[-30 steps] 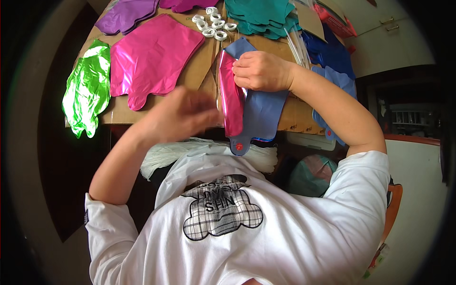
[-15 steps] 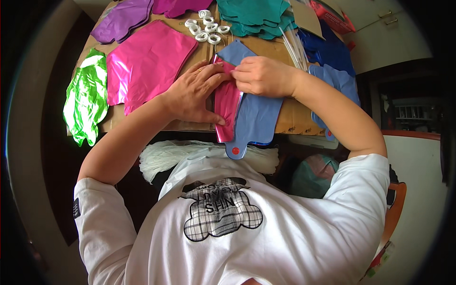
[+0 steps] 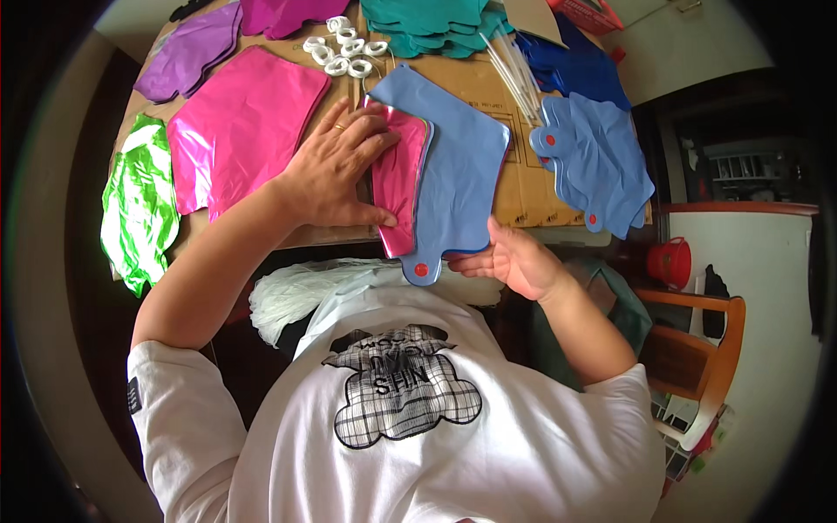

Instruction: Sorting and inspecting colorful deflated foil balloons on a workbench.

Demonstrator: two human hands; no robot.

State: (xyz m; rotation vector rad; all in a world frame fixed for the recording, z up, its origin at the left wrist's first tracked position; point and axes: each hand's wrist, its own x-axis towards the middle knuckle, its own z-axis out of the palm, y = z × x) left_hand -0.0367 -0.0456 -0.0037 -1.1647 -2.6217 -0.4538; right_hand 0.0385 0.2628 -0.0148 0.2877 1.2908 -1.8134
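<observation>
Table (image 3: 488,91): a cardboard-covered top is seen across the upper half of the frame, with foil balloons spread over it.
Light blue balloon (image 3: 462,161): a flat, uninflated foil balloon is laid at upper centre, its neck hanging over the near edge. It is judged light, thin, limp and slippery; the neck tab or an edge seam is judged the best place to be gripped.
Pink balloon (image 3: 398,179): it is laid on the blue one's left part, and is judged just as flimsy.
Left hand (image 3: 336,170): it is pressed flat, fingers spread, on the pink balloon; nothing is gripped.
Right hand (image 3: 510,261): it is held open, palm up, below the blue balloon's lower edge, fingers loosely curled, nothing enclosed.
White rings (image 3: 342,48): a cluster is seen at top centre.
</observation>
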